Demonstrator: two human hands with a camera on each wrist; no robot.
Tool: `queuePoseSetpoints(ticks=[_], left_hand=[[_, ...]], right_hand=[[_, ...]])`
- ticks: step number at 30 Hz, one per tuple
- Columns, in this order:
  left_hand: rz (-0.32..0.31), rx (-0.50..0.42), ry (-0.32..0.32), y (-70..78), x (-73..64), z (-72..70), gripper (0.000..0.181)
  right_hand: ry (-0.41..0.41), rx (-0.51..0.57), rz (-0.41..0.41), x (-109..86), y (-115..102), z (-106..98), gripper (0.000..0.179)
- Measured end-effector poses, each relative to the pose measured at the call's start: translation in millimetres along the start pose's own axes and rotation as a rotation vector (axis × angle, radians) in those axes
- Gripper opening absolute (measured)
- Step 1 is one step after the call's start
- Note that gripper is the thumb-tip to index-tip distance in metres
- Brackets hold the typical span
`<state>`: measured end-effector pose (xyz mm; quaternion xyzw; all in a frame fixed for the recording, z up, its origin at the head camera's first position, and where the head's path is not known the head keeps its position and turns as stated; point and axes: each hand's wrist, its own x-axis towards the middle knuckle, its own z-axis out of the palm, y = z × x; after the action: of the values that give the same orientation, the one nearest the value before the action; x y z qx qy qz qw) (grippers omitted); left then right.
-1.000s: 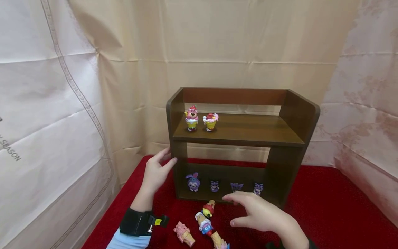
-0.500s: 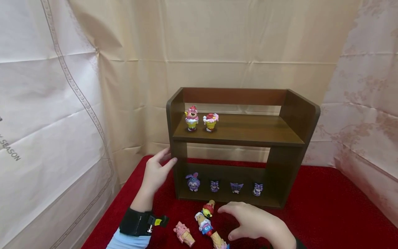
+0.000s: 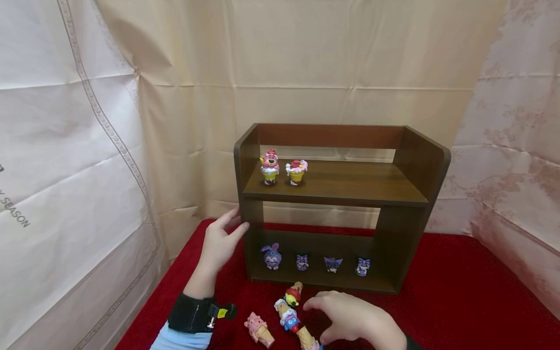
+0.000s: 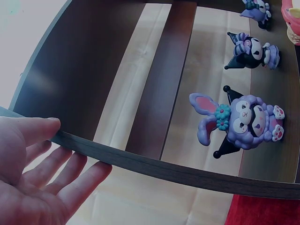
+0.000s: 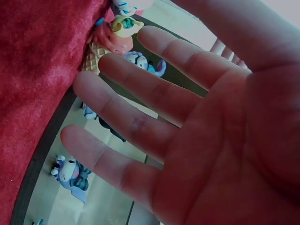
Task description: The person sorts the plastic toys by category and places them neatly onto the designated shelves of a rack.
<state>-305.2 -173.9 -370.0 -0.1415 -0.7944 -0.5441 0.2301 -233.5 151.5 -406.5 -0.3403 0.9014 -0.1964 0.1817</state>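
My left hand rests against the left side panel of the brown wooden shelf. In the left wrist view its fingers lie straight along the panel's outer side, with the thumb at the front edge. Over the red cloth, my right hand hovers with spread fingers and an empty palm. Left of its fingertips lie several ice-cream-cone figurines: one red and yellow, one with a blue face, and a cone partly cut off below. A pink cone figurine lies farther left.
Two figurines in yellow cups, a pink bear and a red-topped one, stand on the upper board. Several purple figurines line the lower board, a long-eared one leftmost. Red cloth covers the table; curtains hang behind.
My right hand has moved down and left, away from the lower board toward the cone figurines, and now uncovers the purple figurines. My left hand and the shelf have stayed put.
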Motion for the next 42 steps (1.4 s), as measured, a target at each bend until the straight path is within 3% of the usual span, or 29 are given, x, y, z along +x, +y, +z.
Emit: queuePoseSetpoints(ticks=[13, 28, 42], left_hand=[[-0.009, -0.019, 0.004, 5.1, -1.2, -0.3, 0.052], [-0.011, -0.019, -0.005, 2.3, -0.2, 0.3, 0.051], [0.009, -0.004, 0.004, -2.0, 0.2, 0.1, 0.05]], right_hand=[[-0.042, 0.005, 0.0, 6.5, 2, 4, 0.046], [-0.157, 0.166, -0.081, 10.4, -2, 11, 0.037], [-0.185, 0.154, -0.13, 12.2, -1, 14, 0.034]])
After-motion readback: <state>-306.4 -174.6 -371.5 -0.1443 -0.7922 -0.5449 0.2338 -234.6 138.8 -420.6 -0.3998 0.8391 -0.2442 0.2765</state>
